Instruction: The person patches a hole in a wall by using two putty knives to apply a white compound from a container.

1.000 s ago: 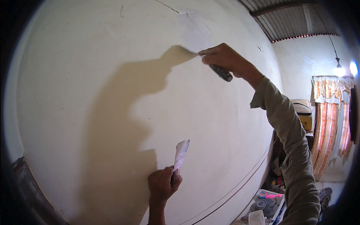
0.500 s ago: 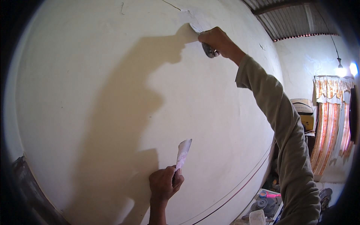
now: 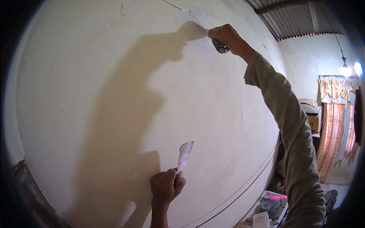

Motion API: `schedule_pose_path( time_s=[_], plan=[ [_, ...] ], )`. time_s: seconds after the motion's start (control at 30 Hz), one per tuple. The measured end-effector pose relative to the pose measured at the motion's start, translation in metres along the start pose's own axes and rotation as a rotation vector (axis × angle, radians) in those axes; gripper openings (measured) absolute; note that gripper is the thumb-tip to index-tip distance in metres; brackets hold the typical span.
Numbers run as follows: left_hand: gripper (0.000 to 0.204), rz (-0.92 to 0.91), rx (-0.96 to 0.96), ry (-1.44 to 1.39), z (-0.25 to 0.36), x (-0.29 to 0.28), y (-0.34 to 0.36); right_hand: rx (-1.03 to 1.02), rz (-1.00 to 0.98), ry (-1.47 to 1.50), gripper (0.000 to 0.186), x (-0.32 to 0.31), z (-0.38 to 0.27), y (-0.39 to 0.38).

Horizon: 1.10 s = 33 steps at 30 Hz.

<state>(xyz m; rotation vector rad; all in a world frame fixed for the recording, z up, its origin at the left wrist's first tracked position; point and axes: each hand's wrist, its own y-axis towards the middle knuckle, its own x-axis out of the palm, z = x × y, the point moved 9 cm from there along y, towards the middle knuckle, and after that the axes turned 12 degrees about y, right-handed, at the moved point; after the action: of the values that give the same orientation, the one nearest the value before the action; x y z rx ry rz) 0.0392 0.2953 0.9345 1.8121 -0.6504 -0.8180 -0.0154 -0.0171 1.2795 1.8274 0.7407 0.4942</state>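
Note:
High on the pale wall [image 3: 213, 114], my right hand [image 3: 232, 41] is closed around the dark handle of a putty knife [image 3: 219, 46]. Its blade is seen nearly edge-on at the wall, beside a whitish smeared patch [image 3: 189, 16] below a thin crack [image 3: 172, 4]. Lower down, my left hand [image 3: 165, 187] grips a second putty knife [image 3: 185, 155], its blade pointing up and coated with white paste. Fingers hide most of that knife's handle. A large shadow of head and arms falls on the wall.
At lower right, a grey round container [image 3: 266, 205] and a white tub [image 3: 261, 220] stand among clutter. Beyond are a yellow-and-tan box [image 3: 311, 117], a patterned curtain [image 3: 331, 133] and a hanging lit bulb [image 3: 345, 71]. A dark edge [image 3: 36, 190] borders the wall at lower left.
My right hand has slid a little to the right and slightly up along the wall with its putty knife, whose blade now looks thinner. My left hand has barely moved.

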Motion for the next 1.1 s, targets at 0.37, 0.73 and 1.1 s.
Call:
schedule_pose_path(
  time_s=[0.37, 0.73, 1.1],
  plan=[
    [0.014, 0.088, -0.018, -0.035, 0.004, -0.010, 0.002, -0.041, -0.081, -0.056, 0.022, 0.030, -0.027, -0.017],
    [0.011, 0.039, -0.049, -0.078, 0.005, -0.015, -0.001, -0.062, -0.400, -0.108, 0.041, 0.017, -0.011, -0.096],
    [0.011, 0.021, -0.025, -0.057, 0.007, -0.009, -0.006, -0.075, -0.165, -0.207, 0.045, -0.018, 0.041, -0.052]
  ],
)
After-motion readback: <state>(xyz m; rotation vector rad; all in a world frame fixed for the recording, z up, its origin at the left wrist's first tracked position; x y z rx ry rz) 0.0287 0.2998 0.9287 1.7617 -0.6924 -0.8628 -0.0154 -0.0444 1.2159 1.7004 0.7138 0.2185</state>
